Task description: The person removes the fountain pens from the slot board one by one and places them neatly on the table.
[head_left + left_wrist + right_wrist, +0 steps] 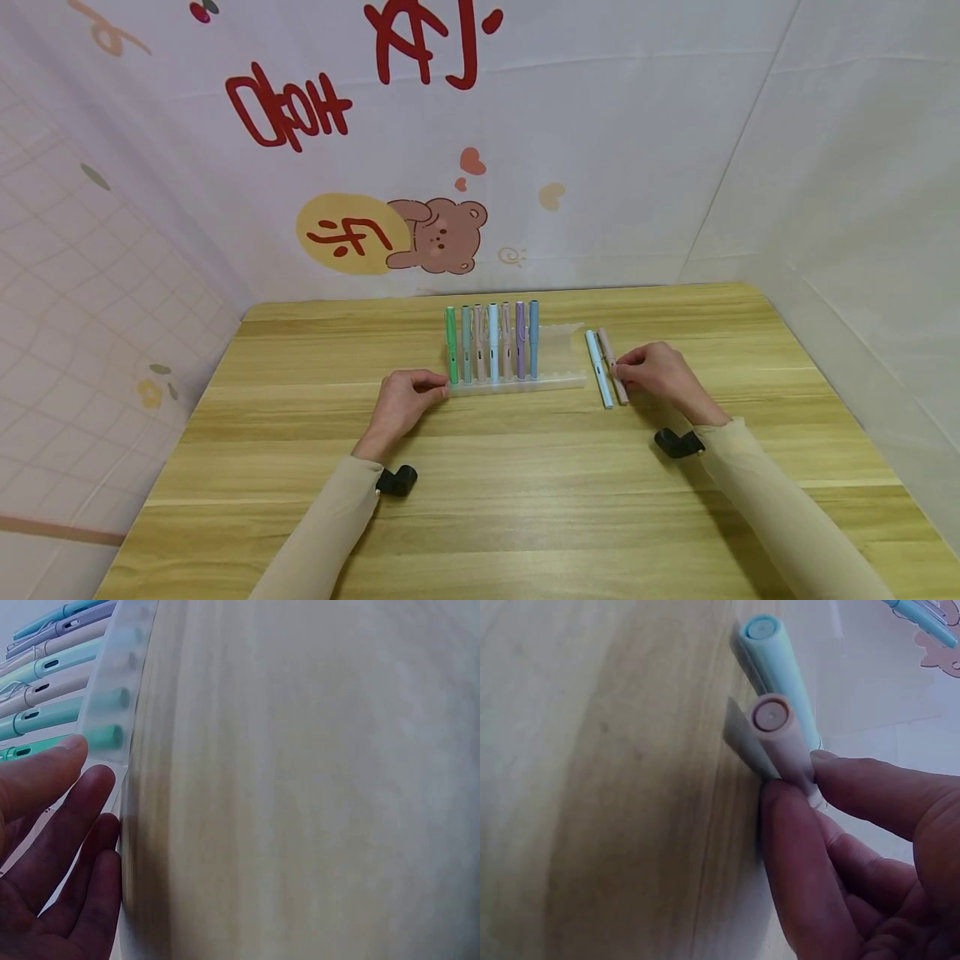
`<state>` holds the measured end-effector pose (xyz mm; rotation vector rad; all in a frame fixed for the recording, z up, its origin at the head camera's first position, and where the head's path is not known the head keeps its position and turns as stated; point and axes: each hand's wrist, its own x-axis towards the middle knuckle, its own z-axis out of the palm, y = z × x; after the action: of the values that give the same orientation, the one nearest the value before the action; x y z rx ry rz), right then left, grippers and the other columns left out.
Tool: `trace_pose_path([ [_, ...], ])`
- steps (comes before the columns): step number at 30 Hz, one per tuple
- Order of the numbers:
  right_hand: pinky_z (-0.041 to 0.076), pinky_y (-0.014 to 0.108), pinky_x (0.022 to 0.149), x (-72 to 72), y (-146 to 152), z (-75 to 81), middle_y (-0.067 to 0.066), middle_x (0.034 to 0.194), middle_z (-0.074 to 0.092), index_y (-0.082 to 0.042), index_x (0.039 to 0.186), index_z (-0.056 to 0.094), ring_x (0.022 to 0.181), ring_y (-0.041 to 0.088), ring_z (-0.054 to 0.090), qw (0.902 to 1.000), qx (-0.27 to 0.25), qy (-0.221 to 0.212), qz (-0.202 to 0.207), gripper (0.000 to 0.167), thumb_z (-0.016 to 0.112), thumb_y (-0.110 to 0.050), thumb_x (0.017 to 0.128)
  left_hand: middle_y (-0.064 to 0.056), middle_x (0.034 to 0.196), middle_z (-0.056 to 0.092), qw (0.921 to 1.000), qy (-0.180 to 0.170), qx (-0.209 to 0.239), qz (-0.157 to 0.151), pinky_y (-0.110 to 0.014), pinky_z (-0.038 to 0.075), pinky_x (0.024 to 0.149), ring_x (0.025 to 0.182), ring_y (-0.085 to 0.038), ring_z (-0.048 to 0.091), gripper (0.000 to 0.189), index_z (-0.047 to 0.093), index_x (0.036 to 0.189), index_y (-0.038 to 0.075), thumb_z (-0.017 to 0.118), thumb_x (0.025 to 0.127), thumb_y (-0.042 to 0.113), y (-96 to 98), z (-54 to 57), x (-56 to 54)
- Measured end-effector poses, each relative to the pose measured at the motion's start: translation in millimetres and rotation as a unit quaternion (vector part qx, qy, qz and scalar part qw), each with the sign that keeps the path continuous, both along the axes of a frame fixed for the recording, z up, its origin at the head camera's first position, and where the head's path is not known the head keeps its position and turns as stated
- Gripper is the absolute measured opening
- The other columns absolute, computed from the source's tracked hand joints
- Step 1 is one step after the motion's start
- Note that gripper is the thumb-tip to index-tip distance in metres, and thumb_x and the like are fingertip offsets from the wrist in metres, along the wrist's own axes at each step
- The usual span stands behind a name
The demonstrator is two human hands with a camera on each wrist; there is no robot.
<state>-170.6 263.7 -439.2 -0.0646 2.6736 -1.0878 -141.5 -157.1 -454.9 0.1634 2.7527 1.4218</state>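
A clear plastic pen case [558, 354] lies unfolded on the table, with several capped pens [493, 342] side by side in its slotted strip. At the case's left front corner, my left hand [405, 404] pinches the edge between thumb and fingertips, next to the green pen [101, 738]. To the right of the case lies a light blue pen [598, 369]. Beside it is a pale pink pen [784, 742], which my right hand [656, 372] pinches between thumb and index finger near its middle. The two loose pens lie nearly parallel.
The wooden table [487, 500] reaches back to a white cloth backdrop [615, 125] with a printed bear and red characters. Cloth walls also stand at the left and right. A black wrist camera [678, 443] sits on the right sleeve, another [397, 481] on the left.
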Motion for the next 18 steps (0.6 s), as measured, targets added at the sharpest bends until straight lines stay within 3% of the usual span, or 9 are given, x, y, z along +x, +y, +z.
trace_pose_path([
  [18, 0.051, 0.028, 0.068, 1.1, -1.7, 0.3, 0.001, 0.078, 0.076, 0.001, 0.101, 0.08, 0.072, 0.01, 0.068, 0.9997, 0.019, 0.001, -0.012, 0.026, 0.074, -0.024, 0.095, -0.004, 0.101, 0.079, 1.0, 0.001, 0.006, -0.003, -0.045, 0.055, 0.092, 0.104, -0.025, 0.071, 0.012, 0.084, 0.101, 0.009, 0.082, 0.089, 0.01, -0.9, -0.2, -0.1],
])
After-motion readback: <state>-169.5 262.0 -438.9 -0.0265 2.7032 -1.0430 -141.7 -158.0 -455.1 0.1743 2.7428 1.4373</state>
